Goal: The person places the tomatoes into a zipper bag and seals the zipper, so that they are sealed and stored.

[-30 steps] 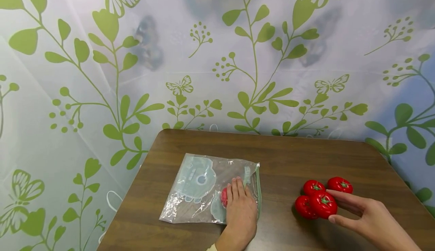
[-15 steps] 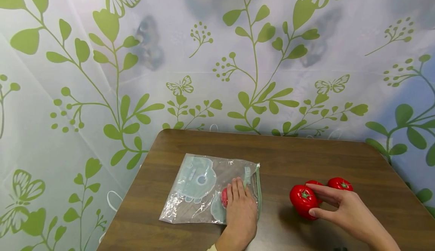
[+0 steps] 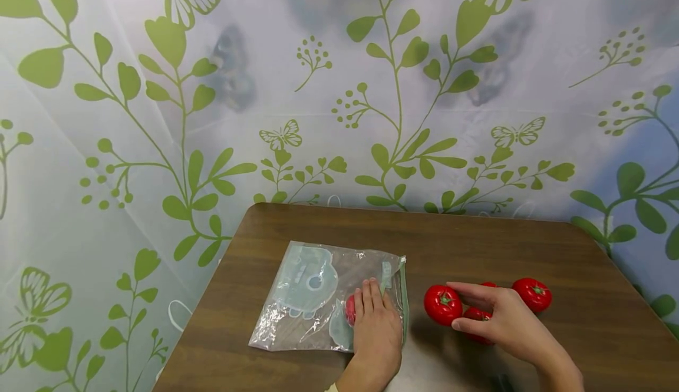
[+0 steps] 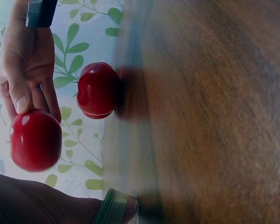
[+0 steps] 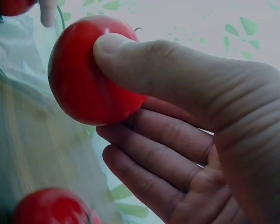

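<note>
In the head view my right hand [image 3: 511, 324] pinches a shiny red tomato [image 3: 443, 305] between thumb and fingertips, above the table. The right wrist view shows the thumb across the side of this tomato [image 5: 95, 70], its green stem partly visible. My left hand [image 3: 378, 327] lies on a clear plastic bag [image 3: 347, 259] with a pale blue cartoon print and a green strip along its right edge. Its fingers are straight. Beside and partly beneath them, a red round thing [image 3: 350, 309] shows at the bag; the hand hides most of it.
A tomato [image 3: 532, 294] sits on the brown wooden table [image 3: 440, 239], right of the right hand. Another tomato [image 3: 479, 321] and the top of a further tomato [image 3: 489, 285] are partly hidden by that hand. Behind the table hangs a leaf-patterned cloth [image 3: 318, 103].
My right hand has carried the tomato leftward, away from the other tomatoes and closer to the bag. My left hand and the bag have stayed in place.
</note>
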A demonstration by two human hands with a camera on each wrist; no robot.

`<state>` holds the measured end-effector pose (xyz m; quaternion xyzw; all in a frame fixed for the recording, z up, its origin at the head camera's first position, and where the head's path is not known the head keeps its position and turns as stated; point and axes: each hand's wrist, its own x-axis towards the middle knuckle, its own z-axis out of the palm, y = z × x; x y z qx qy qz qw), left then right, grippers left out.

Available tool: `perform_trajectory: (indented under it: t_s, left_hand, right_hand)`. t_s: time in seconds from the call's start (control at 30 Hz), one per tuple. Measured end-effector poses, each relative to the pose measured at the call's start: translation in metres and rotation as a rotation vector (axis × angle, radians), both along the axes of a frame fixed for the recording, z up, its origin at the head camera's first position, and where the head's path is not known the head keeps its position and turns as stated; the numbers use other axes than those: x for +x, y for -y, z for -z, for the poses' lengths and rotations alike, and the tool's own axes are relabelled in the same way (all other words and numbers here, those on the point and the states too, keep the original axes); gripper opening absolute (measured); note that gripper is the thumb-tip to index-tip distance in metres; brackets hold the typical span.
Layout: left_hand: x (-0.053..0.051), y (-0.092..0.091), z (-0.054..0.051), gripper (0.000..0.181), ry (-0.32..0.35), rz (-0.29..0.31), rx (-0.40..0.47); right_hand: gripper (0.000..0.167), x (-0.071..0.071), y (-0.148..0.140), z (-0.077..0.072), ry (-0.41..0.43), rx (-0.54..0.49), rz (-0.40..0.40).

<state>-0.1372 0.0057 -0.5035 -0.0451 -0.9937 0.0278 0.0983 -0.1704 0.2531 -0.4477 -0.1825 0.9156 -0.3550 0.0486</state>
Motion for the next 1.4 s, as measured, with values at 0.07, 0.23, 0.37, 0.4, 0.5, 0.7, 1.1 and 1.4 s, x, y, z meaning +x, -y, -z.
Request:
perform_trajectory:
  t_s: [0.07, 0.23, 0.37, 0.4, 0.5, 0.7, 1.1, 1.4]
  left_hand:
    - [0.0, 0.0, 0.0, 0.042, 0.002, 0.001, 0.0]
    - [0.0, 0.0, -0.001, 0.042, 0.012, -0.001, 0.004]
    - [0.0, 0.0, 0.0, 0.042, 0.037, -0.005, -0.007]
    - [0.0, 0.0, 0.0, 0.043, 0.042, -0.007, -0.01]
    - [0.0, 0.0, 0.0, 0.043, 0.053, -0.008, -0.018]
    - [-0.001, -0.001, 0.0, 0.044, 0.073, -0.008, -0.025]
    - [-0.001, -0.001, 0.0, 0.057, 0.071, -0.002, -0.038]
    - [-0.001, -0.001, 0.001, 0.063, 0.067, -0.003, -0.039]
  right_hand:
    - [0.065, -0.002, 0.004, 0.002, -0.004, -0.011, -0.01]
    - [0.065, -0.008, 0.014, 0.008, -0.032, -0.039, -0.068]
    - [0.067, -0.011, 0.022, 0.014, -0.006, -0.045, -0.104]
    - [0.067, -0.012, 0.024, 0.015, 0.006, -0.05, -0.108]
    - [0.066, -0.014, 0.03, 0.021, 0.038, -0.072, -0.119]
    - [0.063, -0.018, 0.042, 0.034, 0.044, -0.099, -0.149]
    - [0.063, -0.023, 0.059, 0.049, 0.105, -0.13, -0.184]
    - [0.062, -0.023, 0.067, 0.055, 0.104, -0.144, -0.191]
